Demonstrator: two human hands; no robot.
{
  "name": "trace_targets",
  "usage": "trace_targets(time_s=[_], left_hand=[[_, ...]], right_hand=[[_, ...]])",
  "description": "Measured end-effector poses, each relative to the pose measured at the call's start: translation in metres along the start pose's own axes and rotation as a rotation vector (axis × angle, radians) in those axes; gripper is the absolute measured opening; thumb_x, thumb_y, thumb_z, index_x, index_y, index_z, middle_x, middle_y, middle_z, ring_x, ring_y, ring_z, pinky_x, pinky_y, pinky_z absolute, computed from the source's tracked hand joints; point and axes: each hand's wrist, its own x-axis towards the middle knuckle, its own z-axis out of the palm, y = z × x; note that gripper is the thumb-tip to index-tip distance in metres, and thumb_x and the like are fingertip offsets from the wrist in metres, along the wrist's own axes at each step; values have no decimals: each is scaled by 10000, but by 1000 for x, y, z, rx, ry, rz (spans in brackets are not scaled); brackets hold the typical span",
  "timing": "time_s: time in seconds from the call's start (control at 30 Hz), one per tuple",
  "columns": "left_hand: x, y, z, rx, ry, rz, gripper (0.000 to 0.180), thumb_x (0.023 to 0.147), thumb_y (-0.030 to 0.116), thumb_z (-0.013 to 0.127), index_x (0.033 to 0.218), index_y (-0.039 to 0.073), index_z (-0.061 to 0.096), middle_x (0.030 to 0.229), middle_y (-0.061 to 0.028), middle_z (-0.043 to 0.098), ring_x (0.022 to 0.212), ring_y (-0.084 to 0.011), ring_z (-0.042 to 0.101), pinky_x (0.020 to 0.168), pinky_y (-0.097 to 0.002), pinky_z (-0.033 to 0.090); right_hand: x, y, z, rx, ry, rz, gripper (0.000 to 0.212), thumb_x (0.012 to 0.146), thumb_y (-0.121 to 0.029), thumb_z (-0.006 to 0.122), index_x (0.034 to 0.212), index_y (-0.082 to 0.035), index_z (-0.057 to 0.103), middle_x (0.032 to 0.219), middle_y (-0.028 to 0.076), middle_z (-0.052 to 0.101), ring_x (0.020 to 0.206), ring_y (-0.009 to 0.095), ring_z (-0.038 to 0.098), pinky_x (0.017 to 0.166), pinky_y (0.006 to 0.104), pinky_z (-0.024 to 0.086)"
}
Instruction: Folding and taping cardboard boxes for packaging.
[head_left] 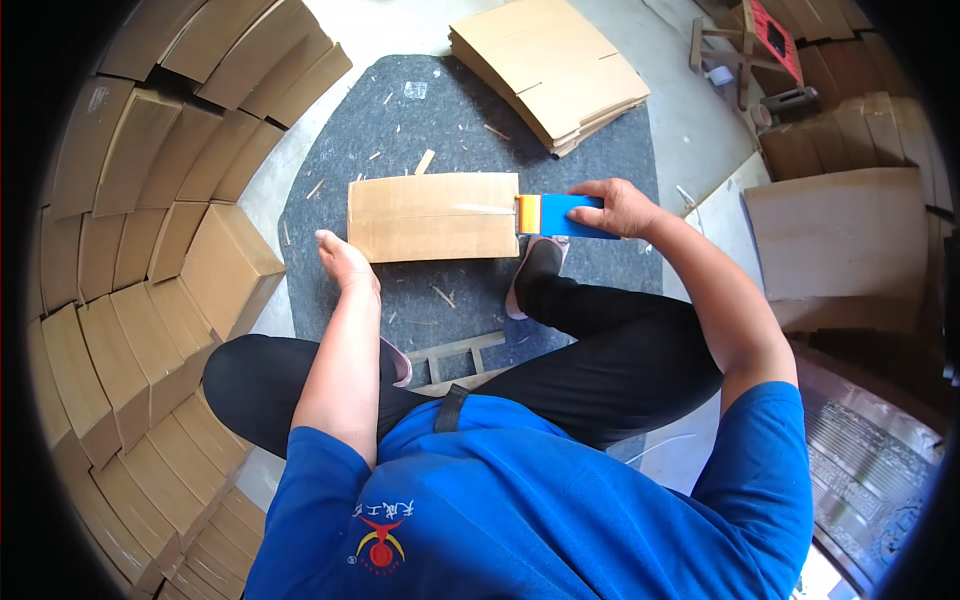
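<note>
A closed brown cardboard box (430,222) lies crosswise in front of me, with a seam along its top. My left hand (347,264) rests at the box's near left corner, fingers stretched out and pointing away from me, gripping nothing. At the opposite end my right hand (622,210) grips a blue tape dispenser (560,216) with a yellow front part. This dispenser meets the right end of the box, at the height of the seam. A shiny strip, which looks like clear tape, shows on the seam near that end.
Below the box spreads a dark grey mat (375,120) strewn with cardboard scraps. Flat cardboard sheets (550,65) are piled at the far right of it. Stacked boxes (140,330) wall off my left. A wooden stool (745,55) and a large cardboard piece (840,235) are at right.
</note>
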Motion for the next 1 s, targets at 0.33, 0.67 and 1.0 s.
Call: trace_targets(time_s=[0.33, 0.67, 1.0], left_hand=[[-175, 15, 45, 1102, -834, 1164, 971, 817, 543, 690, 1555, 66, 275, 1642, -132, 191, 1538, -292, 91, 1227, -535, 28], [-175, 8, 57, 1271, -786, 1119, 876, 883, 458, 645, 1575, 97, 246, 1664, -122, 116, 1544, -291, 43, 1209, -580, 18], [-175, 11, 59, 1306, -836, 1162, 959, 847, 489, 705, 1582, 108, 221, 1660, -140, 117, 1540, -319, 46, 1201, -602, 47]], right_hand=[[-3, 9, 6, 29, 42, -30, 520, 852, -448, 667, 1228, -89, 684, 1114, 192, 708, 1042, 333, 685, 960, 405, 521], [-26, 41, -17, 134, 42, 0, 495, 826, -422, 702, 1196, -93, 706, 1041, 187, 722, 988, 285, 702, 920, 381, 533], [0, -16, 25, -373, 96, 112, 372, 837, -429, 598, 958, -95, 710, 918, 152, 731, 891, 331, 708, 826, 457, 557]])
